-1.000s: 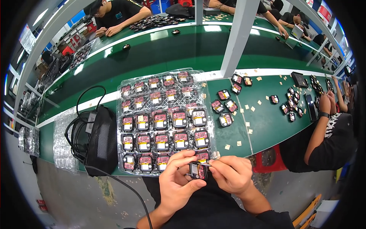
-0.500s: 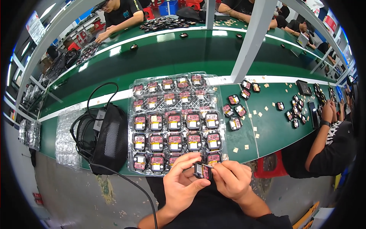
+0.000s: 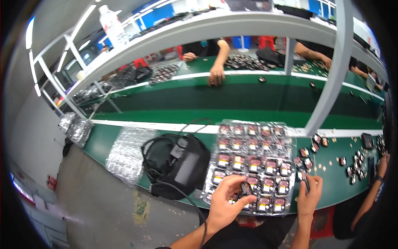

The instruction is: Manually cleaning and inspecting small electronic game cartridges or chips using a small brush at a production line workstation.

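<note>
Separating now, left hand [image 3: 227,199] keeps its grip on module [image 3: 246,189]; right hand [image 3: 310,191] grip unclear.

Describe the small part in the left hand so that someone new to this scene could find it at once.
Start at the green workbench and find the clear plastic tray of small red-and-black parts beside the black bag. At the tray's near edge the left hand pinches a small dark part. Unlike its neighbours, it sits in no tray pocket.
</note>
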A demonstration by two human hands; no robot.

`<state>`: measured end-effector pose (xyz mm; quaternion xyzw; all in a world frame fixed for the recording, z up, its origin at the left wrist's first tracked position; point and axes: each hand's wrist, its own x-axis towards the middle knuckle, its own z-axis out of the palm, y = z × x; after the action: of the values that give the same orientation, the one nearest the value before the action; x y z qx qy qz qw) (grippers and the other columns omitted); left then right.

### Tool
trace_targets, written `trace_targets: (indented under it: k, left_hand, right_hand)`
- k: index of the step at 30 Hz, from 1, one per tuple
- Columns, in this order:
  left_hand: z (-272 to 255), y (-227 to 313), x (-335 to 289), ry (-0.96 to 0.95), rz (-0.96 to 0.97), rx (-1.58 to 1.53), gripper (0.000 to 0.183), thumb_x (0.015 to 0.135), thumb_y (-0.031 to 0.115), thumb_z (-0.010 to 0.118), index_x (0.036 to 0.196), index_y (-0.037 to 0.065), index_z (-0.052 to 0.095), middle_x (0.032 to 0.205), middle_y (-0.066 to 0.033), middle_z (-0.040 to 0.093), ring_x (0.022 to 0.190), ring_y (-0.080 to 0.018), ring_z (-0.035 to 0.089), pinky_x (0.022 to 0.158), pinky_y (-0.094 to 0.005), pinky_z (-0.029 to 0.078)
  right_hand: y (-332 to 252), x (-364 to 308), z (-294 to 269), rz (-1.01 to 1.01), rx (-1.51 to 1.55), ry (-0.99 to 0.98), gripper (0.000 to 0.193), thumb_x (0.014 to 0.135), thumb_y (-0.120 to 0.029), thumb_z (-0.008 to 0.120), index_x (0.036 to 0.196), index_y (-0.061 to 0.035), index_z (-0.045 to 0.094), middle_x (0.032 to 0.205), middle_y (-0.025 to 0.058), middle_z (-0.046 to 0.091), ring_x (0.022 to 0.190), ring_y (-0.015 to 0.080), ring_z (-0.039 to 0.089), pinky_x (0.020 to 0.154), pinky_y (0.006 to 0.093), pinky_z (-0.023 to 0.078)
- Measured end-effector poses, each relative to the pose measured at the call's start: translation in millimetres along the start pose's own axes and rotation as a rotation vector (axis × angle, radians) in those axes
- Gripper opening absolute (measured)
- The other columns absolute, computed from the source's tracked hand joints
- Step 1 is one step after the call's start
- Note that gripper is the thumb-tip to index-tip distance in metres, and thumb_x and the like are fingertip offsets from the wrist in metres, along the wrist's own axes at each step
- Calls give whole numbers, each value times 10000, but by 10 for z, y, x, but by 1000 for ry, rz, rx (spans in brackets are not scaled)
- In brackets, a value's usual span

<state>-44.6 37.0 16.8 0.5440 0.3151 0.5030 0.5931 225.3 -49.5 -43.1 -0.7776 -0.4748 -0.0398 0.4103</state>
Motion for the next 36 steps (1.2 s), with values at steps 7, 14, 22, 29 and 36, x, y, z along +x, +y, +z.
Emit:
trace_targets:
  k: [7, 14, 22, 29, 36]
  left_hand:
    - [-383, 156, 757, 140, 366, 953, 307, 803, 129, 861, 1006, 43, 648, 1105, -132, 669, 962, -331, 693, 809, -398, 580]
    - [-425, -37, 821, 103, 485, 1250, 198, 891, 197, 774, 987, 58, 669, 1035, -100, 633, 918, -320, 661, 815, -424, 538]
    - [-411, -24, 736, 158, 423, 1211, 215, 909, 143, 745, 1086, 27, 710, 1149, -148, 648, 1021, -355, 674, 861, -427, 569]
    - [-391, 3, 659, 121, 379, 1270, 279, 921, 127, 726, 1176, 24, 679, 1246, -172, 619, 1084, -367, 663, 893, -432, 566]
    - [-432, 92, 755, -72, 369, 1458, 400, 937, 140, 648, 1316, 22, 602, 1372, -207, 568, 1173, -383, 589, 916, -461, 545]
  right_hand:
    - [76, 9, 149, 49, -123, -80, 416, 867, -129, 744, 1259, -47, 629, 1306, 163, 564, 1083, 432, 643, 850, 494, 526]
    - [115, -26, 156, 8, -115, -58, 427, 844, -57, 729, 1251, -19, 608, 1248, 175, 583, 1096, 407, 632, 920, 451, 512]
    - [38, 0, 146, 18, -138, -65, 456, 853, -146, 757, 1283, -73, 623, 1292, 160, 613, 1095, 424, 647, 877, 480, 536]
    - [5, 14, 108, 59, -116, -69, 438, 838, -92, 739, 1256, -41, 622, 1244, 163, 628, 1075, 415, 655, 877, 464, 534]
    - [34, 5, 106, 38, -77, -86, 440, 838, -84, 733, 1259, -25, 616, 1253, 180, 619, 1098, 430, 640, 897, 473, 522]
